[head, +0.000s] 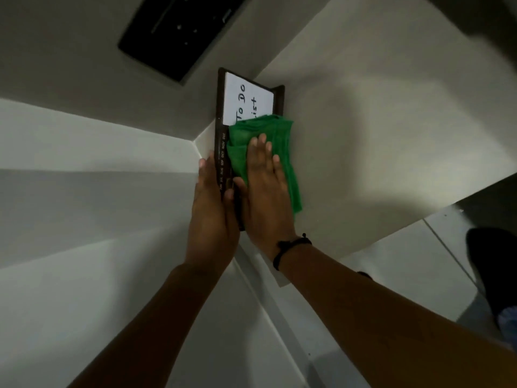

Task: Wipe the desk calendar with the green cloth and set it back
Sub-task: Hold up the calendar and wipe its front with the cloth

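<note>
The desk calendar [246,96] is a dark brown frame with a white "To Do List" panel and a strip of month names along its left edge. It is near the corner of a pale desk [363,135]. My left hand [212,208] grips the calendar's near left edge, thumb on the front and fingers behind. My right hand [265,189] lies flat, fingers together, pressing the green cloth [240,141] onto the calendar's face. The cloth covers the lower half of the panel and hangs off to the right.
A black flat device [173,35] lies on a grey surface at the upper left. White wall panels and floor fill the left and bottom. A dark shoe [492,275] shows at the right edge below the desk edge.
</note>
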